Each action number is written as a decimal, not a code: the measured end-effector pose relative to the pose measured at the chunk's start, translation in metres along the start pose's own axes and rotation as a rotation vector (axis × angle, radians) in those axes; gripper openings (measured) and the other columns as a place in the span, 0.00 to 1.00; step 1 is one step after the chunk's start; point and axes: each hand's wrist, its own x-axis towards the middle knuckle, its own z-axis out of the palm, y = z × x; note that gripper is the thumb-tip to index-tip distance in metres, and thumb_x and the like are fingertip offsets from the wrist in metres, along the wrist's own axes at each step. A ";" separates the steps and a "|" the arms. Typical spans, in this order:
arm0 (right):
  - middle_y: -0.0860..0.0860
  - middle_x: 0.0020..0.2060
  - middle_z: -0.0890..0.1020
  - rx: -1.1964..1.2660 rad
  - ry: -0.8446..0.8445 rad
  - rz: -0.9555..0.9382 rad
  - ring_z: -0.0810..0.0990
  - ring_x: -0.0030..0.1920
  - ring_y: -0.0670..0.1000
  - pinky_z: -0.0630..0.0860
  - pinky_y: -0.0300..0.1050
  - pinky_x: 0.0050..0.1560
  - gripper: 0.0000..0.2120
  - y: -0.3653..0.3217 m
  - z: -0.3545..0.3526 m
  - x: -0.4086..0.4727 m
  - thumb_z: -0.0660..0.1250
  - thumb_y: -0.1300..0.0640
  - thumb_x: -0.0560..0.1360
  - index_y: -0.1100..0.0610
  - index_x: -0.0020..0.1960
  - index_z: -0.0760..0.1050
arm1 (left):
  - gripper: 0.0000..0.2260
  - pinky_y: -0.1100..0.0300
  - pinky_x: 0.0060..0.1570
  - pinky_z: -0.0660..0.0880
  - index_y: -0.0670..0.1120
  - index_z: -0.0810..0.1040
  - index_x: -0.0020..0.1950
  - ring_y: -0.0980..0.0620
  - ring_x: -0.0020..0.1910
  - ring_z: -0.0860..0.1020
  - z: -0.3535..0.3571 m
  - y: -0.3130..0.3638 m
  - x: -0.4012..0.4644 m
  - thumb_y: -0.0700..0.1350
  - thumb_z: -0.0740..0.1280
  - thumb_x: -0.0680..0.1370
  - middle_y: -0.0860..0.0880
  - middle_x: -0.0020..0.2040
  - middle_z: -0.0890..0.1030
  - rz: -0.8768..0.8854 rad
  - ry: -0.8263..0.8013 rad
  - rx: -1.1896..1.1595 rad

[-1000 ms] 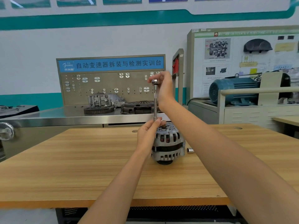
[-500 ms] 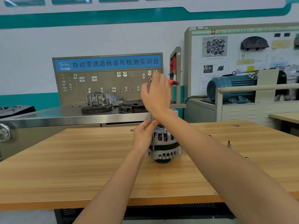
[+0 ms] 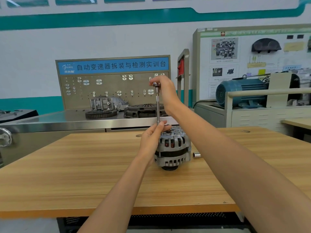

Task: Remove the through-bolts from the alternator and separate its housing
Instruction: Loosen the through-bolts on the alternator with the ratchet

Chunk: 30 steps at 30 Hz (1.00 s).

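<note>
Steel bench, far left: brushed metal top (image 3: 50,122), carrying a toothed gear ring (image 3: 101,113), a cast housing (image 3: 107,103) behind it and a dark clutch plate (image 3: 144,110).
Pegboard: grey panel (image 3: 114,88) under a blue banner with white characters, small hooks scattered over it.
Wooden table: light grained top (image 3: 67,174), nearest the viewer, running the full width.
Left hand: the left hand (image 3: 151,140) is raised from the table, fingers curled, thumb and fingertips pinching the lower end of the extension bar just above the alternator's near-left edge.
Extension bar: slim steel shaft (image 3: 157,106), upright, with a knurled band near its top; its foot is hidden behind the left fingers.
Ratchet head: small chromed head (image 3: 154,84) at the top of the bar.
Right hand: the right hand (image 3: 165,91) is closed round the top of the tool, fingers wrapped at the head; any handle is hidden behind the palm.
Alternator: silver slotted housing (image 3: 173,148) with a dark middle band, standing on the table, pulley end down, copper windings visible through the upper slots. Both halves are together.
Loose socket: short chromed socket (image 3: 196,155) lying on its side just beside the alternator's right flank.
Far right: blue electric motor (image 3: 240,91) on a cream cabinet, a diagram board (image 3: 252,52) behind.
</note>
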 end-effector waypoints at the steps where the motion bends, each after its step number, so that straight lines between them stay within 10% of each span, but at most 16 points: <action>1: 0.52 0.47 0.77 0.064 -0.020 0.025 0.73 0.51 0.50 0.69 0.44 0.53 0.12 -0.001 0.000 0.002 0.56 0.60 0.77 0.57 0.37 0.74 | 0.08 0.44 0.65 0.70 0.54 0.79 0.54 0.52 0.59 0.79 0.000 0.001 0.000 0.53 0.62 0.80 0.55 0.50 0.85 -0.004 -0.001 0.003; 6: 0.54 0.32 0.79 0.386 -0.096 0.122 0.80 0.43 0.51 0.71 0.51 0.61 0.14 -0.006 0.005 0.007 0.54 0.63 0.76 0.58 0.33 0.68 | 0.09 0.43 0.68 0.68 0.56 0.79 0.57 0.52 0.61 0.77 0.001 0.000 -0.002 0.52 0.62 0.80 0.54 0.53 0.84 0.007 -0.003 0.013; 10: 0.54 0.34 0.78 0.345 -0.004 0.082 0.79 0.57 0.58 0.72 0.50 0.61 0.15 -0.003 0.011 0.007 0.55 0.64 0.77 0.58 0.32 0.68 | 0.10 0.46 0.68 0.68 0.49 0.80 0.58 0.53 0.60 0.78 0.002 -0.001 -0.002 0.49 0.63 0.81 0.51 0.52 0.84 0.020 0.025 0.025; 15: 0.49 0.42 0.73 -0.491 0.045 -0.320 0.72 0.42 0.47 0.68 0.40 0.41 0.04 0.012 0.006 -0.003 0.57 0.60 0.78 0.57 0.46 0.69 | 0.09 0.49 0.66 0.70 0.46 0.81 0.55 0.52 0.57 0.79 0.005 0.000 -0.003 0.46 0.63 0.81 0.49 0.51 0.85 0.037 0.051 0.024; 19: 0.57 0.51 0.73 -1.208 0.268 -0.497 0.69 0.54 0.57 0.66 0.52 0.62 0.16 0.026 -0.002 -0.008 0.60 0.57 0.73 0.61 0.59 0.68 | 0.08 0.66 0.50 0.76 0.48 0.82 0.51 0.63 0.46 0.81 0.008 -0.004 -0.002 0.45 0.63 0.81 0.51 0.47 0.85 0.062 0.078 0.021; 24: 0.60 0.52 0.73 -1.058 0.254 -0.510 0.68 0.56 0.59 0.66 0.54 0.63 0.18 0.025 0.002 -0.013 0.62 0.61 0.70 0.63 0.59 0.70 | 0.08 0.76 0.37 0.72 0.49 0.81 0.48 0.68 0.40 0.79 0.006 -0.004 -0.003 0.45 0.62 0.81 0.58 0.39 0.84 0.082 0.078 0.027; 30: 0.55 0.52 0.72 -0.865 0.069 -0.478 0.68 0.54 0.53 0.65 0.41 0.51 0.17 0.025 -0.009 -0.002 0.61 0.64 0.71 0.61 0.60 0.70 | 0.12 0.59 0.57 0.72 0.48 0.81 0.55 0.57 0.54 0.79 0.007 -0.001 -0.004 0.50 0.60 0.81 0.54 0.48 0.85 0.048 0.052 0.032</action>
